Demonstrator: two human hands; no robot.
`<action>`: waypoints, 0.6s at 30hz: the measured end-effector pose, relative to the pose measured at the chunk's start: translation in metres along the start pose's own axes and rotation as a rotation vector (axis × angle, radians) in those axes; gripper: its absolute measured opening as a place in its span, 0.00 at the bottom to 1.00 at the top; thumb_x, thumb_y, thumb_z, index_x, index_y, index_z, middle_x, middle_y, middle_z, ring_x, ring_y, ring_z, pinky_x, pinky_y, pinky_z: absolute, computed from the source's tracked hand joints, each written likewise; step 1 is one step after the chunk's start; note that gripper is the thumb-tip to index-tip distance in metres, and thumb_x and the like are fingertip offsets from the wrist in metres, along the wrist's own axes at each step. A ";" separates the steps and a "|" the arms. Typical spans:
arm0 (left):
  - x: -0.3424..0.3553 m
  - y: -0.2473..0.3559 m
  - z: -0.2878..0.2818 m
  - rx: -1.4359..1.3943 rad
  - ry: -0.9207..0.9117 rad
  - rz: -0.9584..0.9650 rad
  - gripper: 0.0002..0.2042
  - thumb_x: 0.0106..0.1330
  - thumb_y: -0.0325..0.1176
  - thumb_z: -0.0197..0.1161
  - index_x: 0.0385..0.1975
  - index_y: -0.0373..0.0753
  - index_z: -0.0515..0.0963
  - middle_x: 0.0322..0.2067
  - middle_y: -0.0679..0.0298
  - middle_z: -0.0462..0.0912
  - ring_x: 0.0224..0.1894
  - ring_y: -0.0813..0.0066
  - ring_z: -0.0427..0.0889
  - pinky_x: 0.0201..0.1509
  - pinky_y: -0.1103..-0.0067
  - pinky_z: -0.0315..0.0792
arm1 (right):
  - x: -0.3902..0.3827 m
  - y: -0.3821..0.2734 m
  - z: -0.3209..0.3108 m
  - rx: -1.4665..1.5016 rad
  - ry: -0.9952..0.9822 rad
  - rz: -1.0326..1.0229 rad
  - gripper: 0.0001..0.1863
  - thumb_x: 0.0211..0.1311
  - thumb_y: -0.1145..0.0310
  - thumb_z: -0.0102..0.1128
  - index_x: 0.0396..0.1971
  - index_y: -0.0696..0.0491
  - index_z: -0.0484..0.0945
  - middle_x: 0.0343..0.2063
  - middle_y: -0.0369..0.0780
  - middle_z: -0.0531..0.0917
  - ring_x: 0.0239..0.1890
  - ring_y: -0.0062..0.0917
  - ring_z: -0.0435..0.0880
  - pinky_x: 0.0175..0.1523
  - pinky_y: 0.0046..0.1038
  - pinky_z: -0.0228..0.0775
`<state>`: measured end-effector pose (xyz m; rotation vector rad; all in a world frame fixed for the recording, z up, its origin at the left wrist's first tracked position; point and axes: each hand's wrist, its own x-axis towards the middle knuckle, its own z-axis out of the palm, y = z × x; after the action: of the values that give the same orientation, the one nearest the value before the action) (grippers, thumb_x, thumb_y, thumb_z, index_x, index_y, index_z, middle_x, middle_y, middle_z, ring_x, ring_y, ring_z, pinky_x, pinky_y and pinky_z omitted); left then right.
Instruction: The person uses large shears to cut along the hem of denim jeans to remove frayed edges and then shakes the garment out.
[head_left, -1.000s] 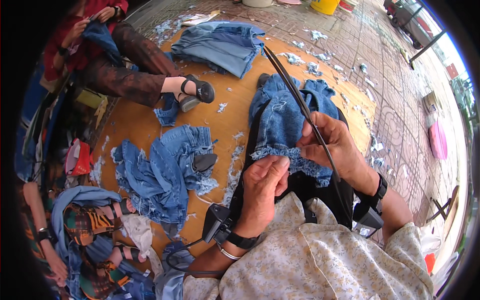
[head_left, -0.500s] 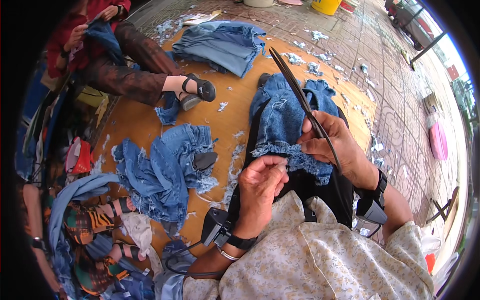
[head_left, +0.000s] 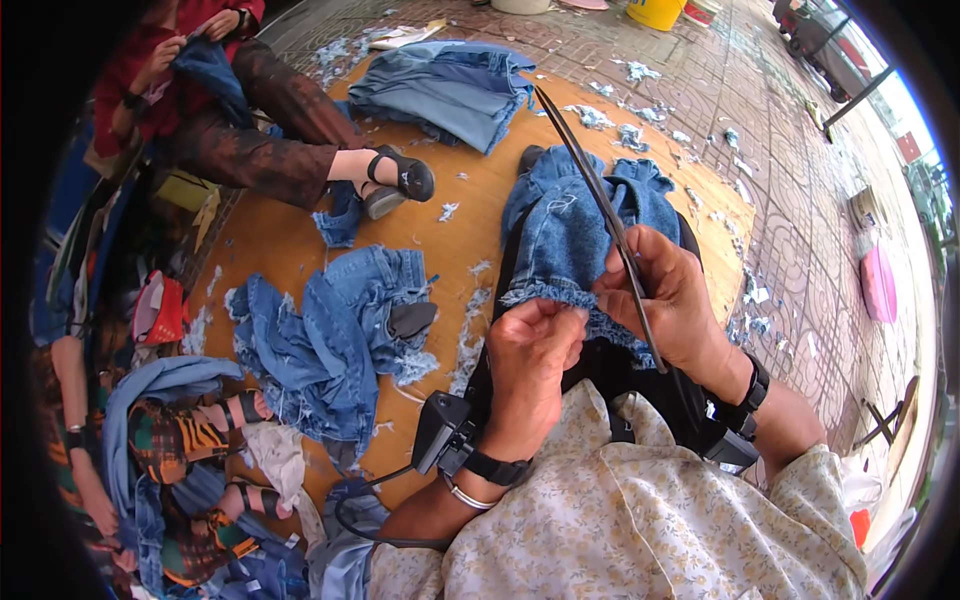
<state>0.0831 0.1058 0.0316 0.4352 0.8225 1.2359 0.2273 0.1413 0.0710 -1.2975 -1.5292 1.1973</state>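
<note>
A blue denim garment (head_left: 565, 235) with a frayed whitish edge (head_left: 548, 293) lies over my knees. My left hand (head_left: 535, 350) is closed, thumb and fingers pinched together on the frayed edge. In my right hand (head_left: 670, 300) is a long, dark, slim metal tool (head_left: 592, 180) with narrow arms, perhaps long tweezers; its exact kind is unclear. The tool points up and away over the garment, its other end toward my lap. The right fingertips also come close to the frayed edge, beside the left ones. Fingers hide the pinched threads.
Loose frayed jeans (head_left: 330, 340) lie left on the orange-brown board (head_left: 460, 220), folded denim (head_left: 440, 95) at its far edge. A person in dark red (head_left: 280, 110) handles denim at far left; another person's arm (head_left: 80, 450) shows lower left. Thread scraps (head_left: 635, 135) litter the paving.
My left hand has shifted up and slightly right along the frayed edge, nearer the right hand. The tool has turned a little, and its two arms look closer together.
</note>
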 end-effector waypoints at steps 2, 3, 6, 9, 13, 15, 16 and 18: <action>0.000 -0.001 -0.002 -0.019 0.006 -0.012 0.04 0.58 0.24 0.59 0.22 0.35 0.73 0.19 0.67 0.72 0.17 0.85 0.63 0.21 0.86 0.58 | -0.002 0.005 0.001 -0.037 0.018 -0.046 0.11 0.48 0.81 0.62 0.26 0.55 0.68 0.19 0.27 0.70 0.23 0.08 0.67 0.26 0.14 0.59; -0.002 0.000 -0.003 -0.016 -0.001 -0.028 0.04 0.57 0.24 0.59 0.22 0.35 0.72 0.19 0.67 0.72 0.17 0.85 0.62 0.21 0.86 0.58 | -0.003 0.005 0.001 -0.001 0.013 -0.035 0.11 0.48 0.81 0.62 0.26 0.55 0.67 0.19 0.27 0.69 0.23 0.08 0.67 0.26 0.14 0.59; -0.012 0.000 -0.009 -0.018 -0.014 -0.073 0.05 0.57 0.25 0.58 0.21 0.36 0.72 0.18 0.68 0.70 0.17 0.85 0.61 0.21 0.86 0.56 | -0.007 -0.004 0.002 0.110 0.008 0.069 0.11 0.48 0.82 0.62 0.26 0.54 0.67 0.19 0.27 0.69 0.22 0.07 0.66 0.25 0.14 0.58; -0.018 -0.002 -0.013 -0.048 -0.024 -0.114 0.05 0.57 0.25 0.58 0.21 0.37 0.72 0.17 0.69 0.69 0.17 0.84 0.61 0.21 0.85 0.56 | -0.008 0.002 0.004 0.172 -0.013 0.085 0.12 0.48 0.82 0.62 0.26 0.54 0.67 0.20 0.28 0.71 0.23 0.07 0.67 0.26 0.13 0.59; -0.028 -0.001 -0.015 -0.085 -0.046 -0.174 0.04 0.57 0.26 0.58 0.22 0.38 0.72 0.17 0.69 0.69 0.17 0.84 0.61 0.21 0.85 0.55 | -0.012 -0.006 0.002 0.202 -0.014 0.158 0.12 0.48 0.82 0.62 0.27 0.55 0.68 0.22 0.30 0.74 0.25 0.08 0.71 0.29 0.13 0.63; -0.032 0.000 -0.017 -0.100 -0.055 -0.194 0.03 0.57 0.26 0.57 0.23 0.38 0.72 0.17 0.69 0.69 0.17 0.84 0.60 0.21 0.85 0.56 | -0.013 -0.004 -0.003 0.227 -0.009 0.119 0.12 0.47 0.82 0.61 0.28 0.55 0.68 0.22 0.30 0.75 0.25 0.09 0.72 0.29 0.13 0.64; -0.033 0.001 -0.018 -0.111 -0.064 -0.199 0.03 0.57 0.25 0.57 0.24 0.38 0.72 0.17 0.69 0.69 0.17 0.84 0.60 0.22 0.85 0.56 | -0.013 -0.003 -0.004 0.240 -0.005 0.100 0.12 0.47 0.82 0.61 0.28 0.55 0.68 0.23 0.31 0.76 0.26 0.10 0.73 0.30 0.13 0.65; -0.035 0.001 -0.023 -0.108 -0.096 -0.180 0.02 0.57 0.25 0.57 0.25 0.38 0.72 0.18 0.68 0.69 0.17 0.84 0.61 0.23 0.85 0.57 | -0.015 -0.005 -0.003 0.241 -0.003 0.126 0.12 0.47 0.83 0.61 0.29 0.55 0.68 0.23 0.31 0.76 0.27 0.10 0.74 0.30 0.13 0.66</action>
<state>0.0621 0.0699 0.0281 0.3232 0.6946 1.0780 0.2319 0.1266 0.0767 -1.2444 -1.2749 1.4168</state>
